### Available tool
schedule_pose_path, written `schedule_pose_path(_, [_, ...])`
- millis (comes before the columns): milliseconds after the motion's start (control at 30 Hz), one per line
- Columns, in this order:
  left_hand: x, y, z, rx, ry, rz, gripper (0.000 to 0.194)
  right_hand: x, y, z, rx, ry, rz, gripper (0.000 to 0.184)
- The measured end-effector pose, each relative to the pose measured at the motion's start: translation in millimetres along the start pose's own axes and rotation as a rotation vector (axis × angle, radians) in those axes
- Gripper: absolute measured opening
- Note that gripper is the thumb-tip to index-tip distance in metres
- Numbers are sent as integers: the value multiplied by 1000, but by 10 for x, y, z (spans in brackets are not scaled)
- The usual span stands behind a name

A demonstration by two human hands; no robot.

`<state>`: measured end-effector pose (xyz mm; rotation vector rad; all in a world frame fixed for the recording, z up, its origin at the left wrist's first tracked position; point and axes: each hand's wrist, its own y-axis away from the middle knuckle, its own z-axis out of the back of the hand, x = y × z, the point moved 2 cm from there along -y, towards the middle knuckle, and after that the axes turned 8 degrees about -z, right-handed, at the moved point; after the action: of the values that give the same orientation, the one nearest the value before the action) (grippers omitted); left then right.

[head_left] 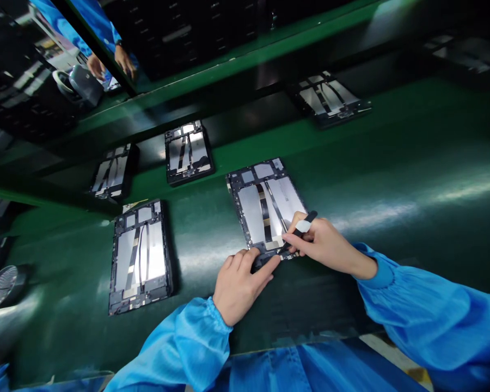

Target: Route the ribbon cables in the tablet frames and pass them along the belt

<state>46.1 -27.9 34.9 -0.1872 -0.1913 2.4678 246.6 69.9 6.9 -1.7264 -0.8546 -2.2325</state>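
An opened tablet chassis [261, 204] with silver plates and flat cables lies on the green belt in front of me. My left hand [239, 283] presses its fingertips on the chassis's near edge, fingers curled together. My right hand [322, 242] pinches a black pen-like tool [304, 224] with a white band, its tip touching the lower right part of the chassis near a cable connector.
Another open chassis [140, 256] lies to the left. Several more [188, 152] [113, 171] [330, 99] sit farther along the green conveyor [392, 179]. A co-worker's hands [110, 61] in blue sleeves work at the far left. A small fan [2, 280] stands at the left edge.
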Motion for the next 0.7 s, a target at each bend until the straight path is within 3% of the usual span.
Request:
schedule_pose_path(167, [107, 90, 78, -30, 156, -68, 34, -15, 9, -13, -8, -113, -38, 28])
schedule_pose_path(267, [42, -19, 173, -67, 64, -113, 23, 38, 30, -10, -35, -203, -52, 38])
schedule_pose_path(367, [-69, -292, 159, 25, -84, -205, 39, 101, 88, 75, -235, -263, 8, 45])
schedule_pose_path(433, [-15, -557, 78, 126, -159, -182, 43, 101, 140, 161, -402, -270, 29, 45])
schedule_pose_path(533, [354, -1042, -47, 188, -214, -19, 36, 23, 192, 252, -545, -281, 44, 42])
schedule_pose_path(700, [1254, -1741, -105, 128, -255, 194, 47, -191, 107, 234, -522, -206, 56, 48])
